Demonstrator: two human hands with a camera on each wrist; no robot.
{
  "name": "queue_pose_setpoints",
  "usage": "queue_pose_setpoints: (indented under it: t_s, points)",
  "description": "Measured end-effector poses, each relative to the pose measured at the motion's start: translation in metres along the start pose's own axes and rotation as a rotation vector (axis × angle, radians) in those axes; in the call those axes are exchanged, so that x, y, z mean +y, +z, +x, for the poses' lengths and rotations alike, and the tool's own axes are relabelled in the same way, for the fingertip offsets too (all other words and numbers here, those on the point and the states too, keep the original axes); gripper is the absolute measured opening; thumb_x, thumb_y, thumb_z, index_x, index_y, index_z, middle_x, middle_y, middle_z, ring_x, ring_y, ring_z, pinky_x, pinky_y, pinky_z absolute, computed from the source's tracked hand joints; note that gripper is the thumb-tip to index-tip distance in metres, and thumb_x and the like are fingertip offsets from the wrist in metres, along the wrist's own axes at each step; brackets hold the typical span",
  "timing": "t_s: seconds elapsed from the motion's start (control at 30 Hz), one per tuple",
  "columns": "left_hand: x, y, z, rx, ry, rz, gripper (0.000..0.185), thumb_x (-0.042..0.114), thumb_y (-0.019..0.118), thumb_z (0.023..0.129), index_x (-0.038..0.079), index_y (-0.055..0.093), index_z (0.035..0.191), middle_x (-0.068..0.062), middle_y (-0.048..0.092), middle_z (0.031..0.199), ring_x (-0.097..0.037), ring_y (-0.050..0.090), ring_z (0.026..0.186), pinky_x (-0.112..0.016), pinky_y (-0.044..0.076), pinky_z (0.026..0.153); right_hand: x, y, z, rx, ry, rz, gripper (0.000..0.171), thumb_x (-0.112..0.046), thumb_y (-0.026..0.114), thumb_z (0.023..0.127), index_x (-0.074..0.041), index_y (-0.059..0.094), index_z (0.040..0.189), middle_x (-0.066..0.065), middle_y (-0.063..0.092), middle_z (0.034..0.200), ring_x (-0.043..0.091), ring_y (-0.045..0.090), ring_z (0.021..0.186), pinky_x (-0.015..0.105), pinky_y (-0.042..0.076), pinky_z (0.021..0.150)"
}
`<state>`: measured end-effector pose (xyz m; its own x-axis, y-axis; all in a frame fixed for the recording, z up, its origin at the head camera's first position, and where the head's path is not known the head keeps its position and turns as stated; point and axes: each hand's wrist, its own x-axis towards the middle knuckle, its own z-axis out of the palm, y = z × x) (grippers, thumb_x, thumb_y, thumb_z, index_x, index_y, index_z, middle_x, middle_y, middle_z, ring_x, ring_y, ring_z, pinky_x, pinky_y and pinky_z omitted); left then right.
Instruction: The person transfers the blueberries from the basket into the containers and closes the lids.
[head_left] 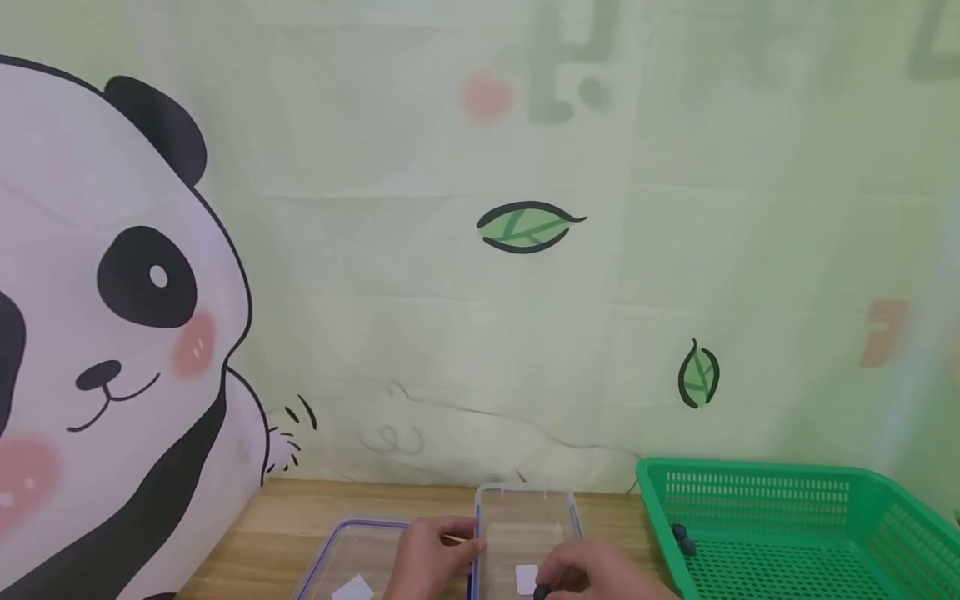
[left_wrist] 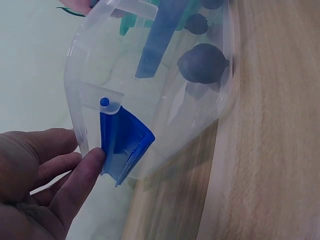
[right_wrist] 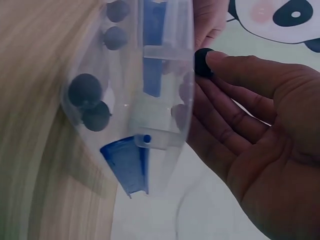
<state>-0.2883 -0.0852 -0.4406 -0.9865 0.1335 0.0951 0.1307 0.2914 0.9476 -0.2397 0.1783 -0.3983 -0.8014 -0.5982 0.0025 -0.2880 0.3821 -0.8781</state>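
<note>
Head view | 1 clear box (head_left: 525,508) | right grip (head_left: 592,575) pinches 1 dark ball (right_wrist: 202,62) | left grip (head_left: 427,558) relaxed

Staged indoor work corner, not a lived-in room; exact kind of premises cannot be told. Far side closed off by a pale green fabric backdrop (head_left: 465,333), creased in fold lines, printed with a cartoon panda (head_left: 112,333) at left and scattered leaves (head_left: 528,227). Near edge: a light wood-grain desk (head_left: 300,517). On it, a clear plastic box with blue clips (head_left: 525,521) at centre and a green perforated basket (head_left: 787,521) at right.
</note>
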Motion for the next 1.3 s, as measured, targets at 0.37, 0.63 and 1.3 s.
queue_pose_setpoints:
  t_s: [0.37,0.63,1.3]
  points:
    - [-0.002,0.0,0.0,-0.002,0.032,-0.02,0.028,0.002,0.084,0.09,-0.01,0.076,0.114,-0.009,0.077,0.095,-0.019,0.073,0.078,-0.033,0.067,0.066,0.009,0.005,0.004,-0.054,0.075,-0.026,0.006,-0.006,0.075,0.097,-0.007,0.075,0.104,0.0,0.073,0.092,0.018,0.067,0.085,0.027,0.059,0.077]
    - [0.0,0.0,0.0,-0.006,0.044,-0.018,0.028,0.002,0.083,0.09,-0.011,0.076,0.114,-0.01,0.077,0.096,-0.018,0.073,0.079,-0.033,0.067,0.067,0.01,0.005,0.004,-0.052,0.082,-0.04,0.004,-0.006,0.076,0.097,-0.008,0.076,0.101,-0.002,0.072,0.09,0.016,0.067,0.083,0.027,0.058,0.075]
    - [0.0,0.0,0.001,-0.005,-0.007,-0.002,0.029,0.004,0.084,0.09,-0.008,0.076,0.116,-0.007,0.077,0.096,-0.018,0.072,0.078,-0.033,0.067,0.068,0.0,0.003,0.003,-0.046,0.126,-0.061,0.008,-0.008,0.075,0.099,-0.007,0.075,0.107,-0.001,0.072,0.097,0.019,0.067,0.091,0.033,0.06,0.084]
